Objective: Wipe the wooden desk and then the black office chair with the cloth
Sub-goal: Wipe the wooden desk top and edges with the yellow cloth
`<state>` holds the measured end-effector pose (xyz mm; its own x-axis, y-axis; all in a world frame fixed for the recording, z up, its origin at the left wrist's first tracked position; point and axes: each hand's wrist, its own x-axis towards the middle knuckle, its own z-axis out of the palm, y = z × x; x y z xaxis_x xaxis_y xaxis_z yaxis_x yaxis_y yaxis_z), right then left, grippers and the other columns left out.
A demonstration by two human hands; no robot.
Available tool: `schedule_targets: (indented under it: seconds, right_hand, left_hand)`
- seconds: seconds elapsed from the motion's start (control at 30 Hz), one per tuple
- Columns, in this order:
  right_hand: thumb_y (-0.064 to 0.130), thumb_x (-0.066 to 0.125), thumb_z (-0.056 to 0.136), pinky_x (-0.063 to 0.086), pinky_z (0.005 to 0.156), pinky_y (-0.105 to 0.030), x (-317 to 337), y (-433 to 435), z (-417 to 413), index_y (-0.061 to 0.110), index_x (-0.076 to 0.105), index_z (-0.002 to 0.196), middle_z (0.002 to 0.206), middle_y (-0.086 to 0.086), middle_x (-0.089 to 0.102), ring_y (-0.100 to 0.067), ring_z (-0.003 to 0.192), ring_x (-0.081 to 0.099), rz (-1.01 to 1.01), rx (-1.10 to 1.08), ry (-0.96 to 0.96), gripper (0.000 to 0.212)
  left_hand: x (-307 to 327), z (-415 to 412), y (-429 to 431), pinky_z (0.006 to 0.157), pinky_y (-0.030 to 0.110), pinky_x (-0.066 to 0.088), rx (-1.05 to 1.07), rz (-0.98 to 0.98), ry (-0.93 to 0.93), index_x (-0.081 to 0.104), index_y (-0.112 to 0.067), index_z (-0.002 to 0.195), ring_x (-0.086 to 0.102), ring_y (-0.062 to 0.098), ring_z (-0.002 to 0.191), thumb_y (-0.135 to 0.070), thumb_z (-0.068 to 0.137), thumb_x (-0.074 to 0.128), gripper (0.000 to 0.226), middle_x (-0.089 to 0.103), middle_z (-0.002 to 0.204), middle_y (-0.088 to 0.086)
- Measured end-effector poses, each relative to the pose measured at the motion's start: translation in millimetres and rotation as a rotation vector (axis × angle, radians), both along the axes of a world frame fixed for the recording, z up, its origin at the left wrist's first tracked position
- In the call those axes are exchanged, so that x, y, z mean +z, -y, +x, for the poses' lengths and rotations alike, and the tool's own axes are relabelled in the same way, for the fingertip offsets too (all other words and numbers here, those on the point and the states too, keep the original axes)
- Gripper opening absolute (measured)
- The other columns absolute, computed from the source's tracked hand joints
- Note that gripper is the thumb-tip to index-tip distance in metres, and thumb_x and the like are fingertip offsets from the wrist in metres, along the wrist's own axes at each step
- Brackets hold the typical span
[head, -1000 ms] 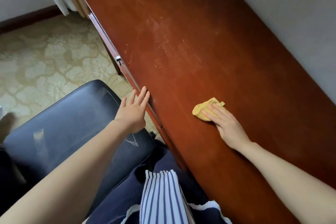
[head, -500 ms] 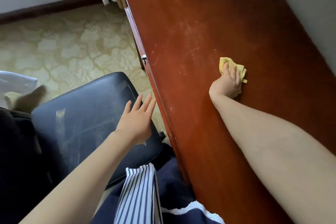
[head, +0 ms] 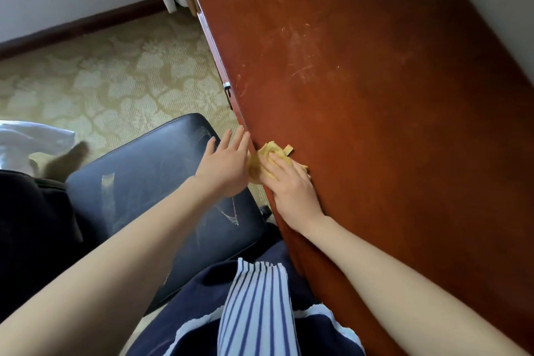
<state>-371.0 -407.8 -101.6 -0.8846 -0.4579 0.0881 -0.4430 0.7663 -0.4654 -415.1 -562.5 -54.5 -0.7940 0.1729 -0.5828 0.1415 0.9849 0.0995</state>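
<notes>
Cloth [head: 270, 153]: bunched on counter's [head: 375, 95] front edge.
Right hand [head: 291, 191]: flat, pressing cloth.
Left hand [head: 225, 165]: released, fingers straight, at that edge.
Tip: even pressure, overlapping strokes along the counter.

The right hand [head: 291, 191] covers most of the cloth [head: 271, 150]; the desk [head: 375, 124] runs off-frame.

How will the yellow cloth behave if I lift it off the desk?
Probably floppy: the cloth lies crumpled in soft folds under the right hand. Likely light, being small and thin. It may slide easily on the glossy desk.
</notes>
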Motion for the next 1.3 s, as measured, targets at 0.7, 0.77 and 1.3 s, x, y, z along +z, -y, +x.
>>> schedule_targets:
  seconds: [0.7, 0.77, 1.3]
  right_hand:
    - [-0.007, 0.071, 0.076, 0.032, 0.102, -0.042, 0.2, -114.4, -65.4, 0.018, 0.064, 0.122, 0.129, -0.008, 0.060, -0.028, 0.123, 0.053, 0.165, 0.516, -0.061, 0.052]
    - [-0.008, 0.069, 0.078, 0.033, 0.101, -0.042, -0.4, -97.0, -91.0, 0.016, 0.065, 0.121, 0.129, -0.009, 0.060, -0.030, 0.122, 0.054, 0.164, 0.504, -0.052, 0.050]
    - [0.005, 0.030, 0.100, 0.019, 0.115, -0.040, -8.0, 59.5, -176.1, 0.027, 0.032, 0.146, 0.157, -0.001, 0.019, -0.021, 0.145, 0.013, 0.237, -0.017, 0.154, 0.052]
  left_hand:
    - [-21.5, -19.7, -3.3, 0.117, 0.035, -0.002, -0.062, 0.177, -0.027, -0.008, -0.010, 0.150, -0.011, 0.018, 0.146, -0.005, 0.085, 0.040, 0.081, -0.014, 0.158, 0.006]
    - [-22.1, -14.7, 2.9, 0.117, 0.035, -0.003, -0.030, 0.195, -0.052, -0.008, -0.010, 0.150, -0.012, 0.017, 0.145, -0.006, 0.085, 0.041, 0.082, -0.015, 0.158, 0.006]
    - [2.5, 25.6, 49.9, 0.115, 0.035, -0.010, 0.093, 0.139, -0.109, -0.011, -0.011, 0.149, -0.016, 0.018, 0.144, -0.010, 0.090, 0.043, 0.080, -0.017, 0.157, 0.006]
